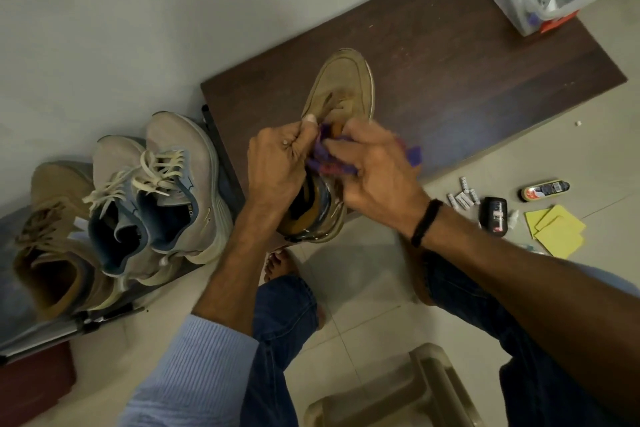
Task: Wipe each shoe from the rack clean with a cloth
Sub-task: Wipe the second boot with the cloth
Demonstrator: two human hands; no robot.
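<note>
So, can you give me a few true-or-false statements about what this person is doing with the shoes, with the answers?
1. The right hand holds a purple cloth against the tan shoe. True.
2. That tan shoe lies on the floor tiles. False: it rests on the dark wooden top.
3. The left hand grips the shoe being wiped. True.
4. The rack holds no shoes. False: two grey sneakers and a second tan shoe sit on it.
5. The black wristband is on the left wrist. False: it is on the right wrist.
</note>
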